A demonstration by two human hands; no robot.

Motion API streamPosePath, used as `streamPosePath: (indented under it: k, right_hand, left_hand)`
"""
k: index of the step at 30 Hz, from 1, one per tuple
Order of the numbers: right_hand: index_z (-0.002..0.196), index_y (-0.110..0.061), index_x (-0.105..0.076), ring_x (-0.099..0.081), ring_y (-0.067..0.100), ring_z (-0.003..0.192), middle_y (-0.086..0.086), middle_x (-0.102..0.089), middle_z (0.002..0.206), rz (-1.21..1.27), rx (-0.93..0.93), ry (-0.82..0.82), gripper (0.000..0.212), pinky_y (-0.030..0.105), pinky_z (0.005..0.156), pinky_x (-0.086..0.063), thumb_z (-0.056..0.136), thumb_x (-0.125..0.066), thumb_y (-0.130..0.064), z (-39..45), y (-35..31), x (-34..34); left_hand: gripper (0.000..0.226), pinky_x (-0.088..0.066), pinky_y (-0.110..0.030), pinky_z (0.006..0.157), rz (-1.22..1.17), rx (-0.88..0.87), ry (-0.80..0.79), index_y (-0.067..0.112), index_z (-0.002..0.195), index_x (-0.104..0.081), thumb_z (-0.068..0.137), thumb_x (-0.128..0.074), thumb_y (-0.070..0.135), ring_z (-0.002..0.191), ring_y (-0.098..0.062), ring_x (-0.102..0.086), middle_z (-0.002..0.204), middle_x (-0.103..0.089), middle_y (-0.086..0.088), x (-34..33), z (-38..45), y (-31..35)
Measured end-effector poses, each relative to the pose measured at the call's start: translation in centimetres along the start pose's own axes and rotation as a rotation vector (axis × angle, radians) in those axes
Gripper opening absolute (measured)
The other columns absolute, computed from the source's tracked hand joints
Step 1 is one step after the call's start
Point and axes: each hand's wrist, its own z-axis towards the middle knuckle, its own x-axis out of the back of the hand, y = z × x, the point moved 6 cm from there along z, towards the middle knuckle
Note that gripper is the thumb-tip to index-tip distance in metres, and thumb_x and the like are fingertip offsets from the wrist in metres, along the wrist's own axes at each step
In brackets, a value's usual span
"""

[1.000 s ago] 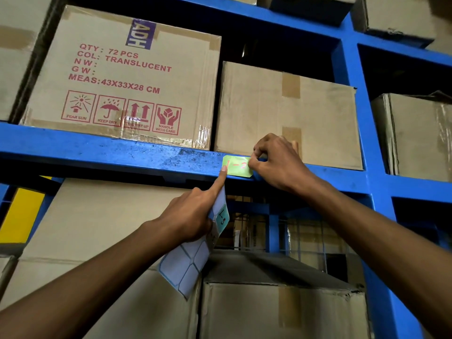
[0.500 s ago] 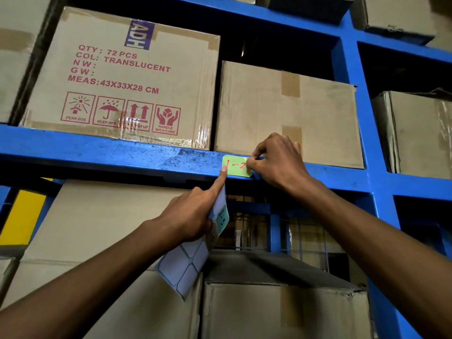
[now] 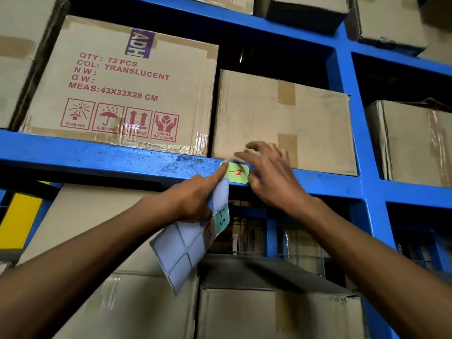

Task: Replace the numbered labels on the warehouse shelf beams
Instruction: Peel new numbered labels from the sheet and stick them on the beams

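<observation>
Head view: green label [image 3: 238,172] stuck on blue shelf beam [image 3: 122,160], pinned at its left end by left hand [image 3: 193,204], also clutching label sheet [image 3: 188,245]. Right hand [image 3: 271,177] blurred, fingers spread, holding nothing. Likely thin, flimsy; best peeled from a corner.

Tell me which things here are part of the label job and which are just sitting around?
Part of the job:
- green label on the blue beam
- left hand, forefinger pressing the label, also holding the sticker sheet
- right hand, blurred, fingers spread beside the label

Just sitting around:
- printed box
- plain box
- yellow panel
</observation>
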Motion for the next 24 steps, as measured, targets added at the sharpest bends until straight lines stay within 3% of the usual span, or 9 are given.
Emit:
streamPosePath:
  k: [3, 7, 10, 13, 16, 20, 24]
  right_hand:
    - [0.134, -0.028, -0.043, -0.026, 0.027, 0.133, 0.01, -0.031, 0.147, -0.101, 0.072, -0.069, 0.057, 0.041, 0.104, -0.021, 0.082, -0.047, -0.006, -0.2, -1.0, -1.2]
    - [0.141, -0.029, -0.031, -0.018, 0.027, 0.136, 0.011, -0.021, 0.152, -0.166, 0.004, -0.084, 0.061, 0.044, 0.106, -0.018, 0.085, -0.043, -0.009, -1.7, 0.7, -1.6]
    - [0.145, -0.028, -0.021, -0.009, 0.026, 0.14, 0.011, -0.01, 0.156, -0.195, -0.033, -0.114, 0.064, 0.044, 0.11, -0.014, 0.087, -0.044, -0.011, -2.9, 1.9, -1.9]
    - [0.145, -0.024, -0.019, -0.008, 0.031, 0.142, 0.016, -0.004, 0.157, -0.302, 0.099, -0.139, 0.072, 0.048, 0.113, -0.014, 0.084, -0.053, -0.01, -4.2, 0.9, -2.5]
    - [0.144, -0.02, -0.025, -0.019, 0.035, 0.141, 0.019, -0.011, 0.156, -0.385, 0.231, -0.144, 0.074, 0.05, 0.111, -0.023, 0.079, -0.058, -0.005, -5.5, 0.1, -3.0]
    - [0.146, -0.031, -0.007, -0.013, 0.031, 0.143, 0.017, -0.004, 0.157, -0.382, 0.111, -0.201, 0.084, 0.047, 0.111, -0.019, 0.082, -0.053, -0.004, -7.1, 1.9, -3.0]
    - [0.146, -0.027, -0.014, -0.016, 0.03, 0.141, 0.015, -0.011, 0.156, -0.269, 0.001, -0.177, 0.08, 0.045, 0.11, -0.021, 0.079, -0.052, -0.008, -8.0, 2.3, -2.3]
  left_hand:
    - [0.12, -0.034, -0.026, 0.072, -0.004, 0.012, -0.04, 0.026, 0.144, 0.023, 0.075, -0.074, 0.008, 0.1, -0.035, -0.051, 0.119, -0.052, -0.026, 0.4, 0.7, -0.3]
    - [0.122, -0.035, -0.027, 0.074, 0.001, 0.023, -0.047, 0.028, 0.143, 0.024, 0.074, -0.075, 0.009, 0.104, -0.038, -0.052, 0.121, -0.052, -0.029, 0.0, 0.2, -0.8]
    - [0.122, -0.045, -0.036, 0.08, 0.023, 0.018, -0.056, 0.033, 0.141, 0.027, 0.076, -0.073, 0.01, 0.094, -0.041, -0.055, 0.108, -0.053, -0.025, -1.0, -0.7, -0.7]
    - [0.12, -0.046, -0.043, 0.079, 0.045, 0.025, -0.047, 0.035, 0.139, 0.03, 0.078, -0.07, 0.012, 0.076, -0.033, -0.049, 0.082, -0.042, -0.011, -2.0, -1.5, -0.6]
    - [0.12, -0.045, -0.043, 0.074, 0.012, 0.02, -0.026, 0.031, 0.139, 0.032, 0.078, -0.069, 0.009, 0.078, -0.033, -0.05, 0.092, -0.049, -0.018, -2.6, -2.0, -0.3]
    - [0.119, -0.038, -0.038, 0.061, -0.027, 0.021, 0.027, 0.031, 0.141, 0.029, 0.077, -0.068, 0.005, 0.058, -0.018, -0.039, 0.07, -0.037, 0.001, -3.0, -2.5, -0.2]
    - [0.114, -0.046, -0.039, 0.073, -0.194, 0.066, 0.042, 0.042, 0.141, 0.021, 0.078, -0.068, 0.011, 0.072, -0.031, -0.051, 0.084, -0.05, -0.01, -4.1, -3.2, -0.4]
